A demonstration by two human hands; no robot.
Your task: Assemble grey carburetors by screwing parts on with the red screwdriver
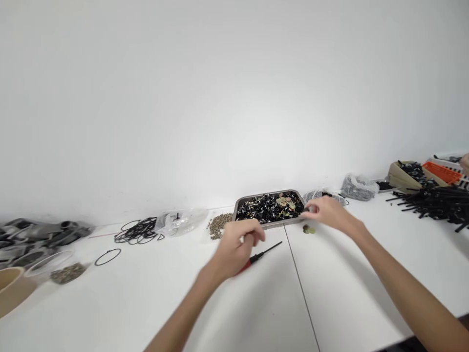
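Note:
My left hand (238,244) is above the table with its fingers curled in; what it may hold is hidden. Just below it lies a screwdriver (258,256) with a red and black handle, partly covered by the hand. At the right front corner of a metal tray (262,226), my right hand (324,211) pinches a small dark piece (306,209), too small to name. The tray holds many small black and shiny parts (262,208), with yellowish-green flat pieces (287,203) on top. Two similar flat pieces (309,229) lie on the table below my right hand.
Left of the tray are small brass-coloured parts (219,225), a clear plastic bag (181,221) and black rings (139,230). Tubs (10,288) and grey parts (62,234) sit far left. Rightward are bagged parts (359,187), black rods (436,203) and another person's hand (465,162).

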